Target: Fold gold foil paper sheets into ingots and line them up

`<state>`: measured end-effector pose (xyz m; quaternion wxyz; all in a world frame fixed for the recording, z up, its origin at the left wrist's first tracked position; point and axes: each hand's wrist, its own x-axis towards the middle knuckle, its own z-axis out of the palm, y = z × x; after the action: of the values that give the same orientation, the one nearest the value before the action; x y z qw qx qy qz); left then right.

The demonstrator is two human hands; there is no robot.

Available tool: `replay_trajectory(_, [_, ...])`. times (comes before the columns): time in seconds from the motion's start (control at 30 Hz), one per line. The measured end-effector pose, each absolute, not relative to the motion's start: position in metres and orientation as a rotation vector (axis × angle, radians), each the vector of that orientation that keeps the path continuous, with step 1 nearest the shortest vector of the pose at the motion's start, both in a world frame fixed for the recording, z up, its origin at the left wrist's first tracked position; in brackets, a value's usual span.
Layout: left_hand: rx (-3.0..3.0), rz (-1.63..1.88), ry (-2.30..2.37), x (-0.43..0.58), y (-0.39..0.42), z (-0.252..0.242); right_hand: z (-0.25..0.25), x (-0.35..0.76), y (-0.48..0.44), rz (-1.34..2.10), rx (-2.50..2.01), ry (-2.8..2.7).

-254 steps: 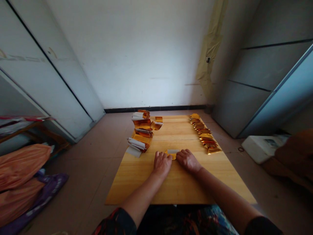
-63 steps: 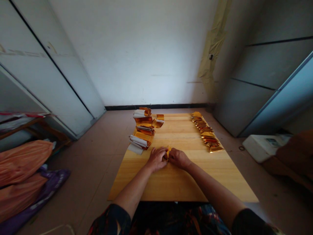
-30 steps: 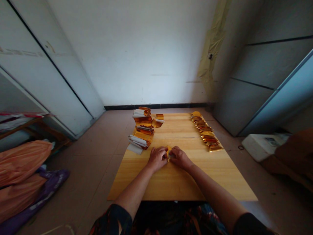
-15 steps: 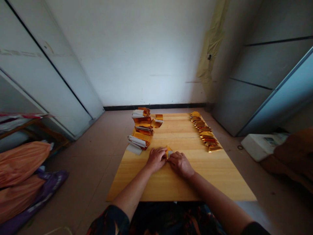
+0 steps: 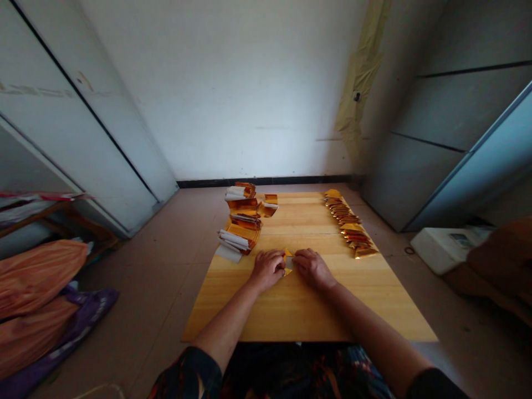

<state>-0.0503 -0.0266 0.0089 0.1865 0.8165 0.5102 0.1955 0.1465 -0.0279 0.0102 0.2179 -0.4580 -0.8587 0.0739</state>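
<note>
A small folded piece of gold foil paper [image 5: 287, 261] with a pale strip lies on the pine board [image 5: 316, 313], between my hands. My left hand [image 5: 267, 270] rests on its left side and covers part of it. My right hand [image 5: 313, 269] lies flat on the board, its fingertips close to the piece's right side. Behind my left hand stand stacks of gold foil paper with white strips [image 5: 241, 233]. Farther right runs a row of folded gold pieces [image 5: 349, 226], well beyond my right hand.
Several small gold pieces [image 5: 269, 204] lie beside the far stacks. The board sits on a tiled floor [image 5: 149, 288]. Orange bags [image 5: 37, 282] and a purple bag [image 5: 78, 321] lie on the left, a white box [image 5: 446, 249] on the right.
My right hand has slid to the right, away from the foil piece, opening a gap between my hands. More of the piece now shows.
</note>
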Motion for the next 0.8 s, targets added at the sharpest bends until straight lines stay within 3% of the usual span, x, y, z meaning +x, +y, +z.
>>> replay_trajectory(0.33, [2.323,0.603,1.516,-0.047,-0.03,0.004,0.004,0.12,-0.054,0.27,-1.303,-2.292])
replay_trajectory(0.8, [2.353,0.594,1.724,-0.028,-0.051,0.012,0.023,0.127,-0.053,0.054,-1.43,-2.558])
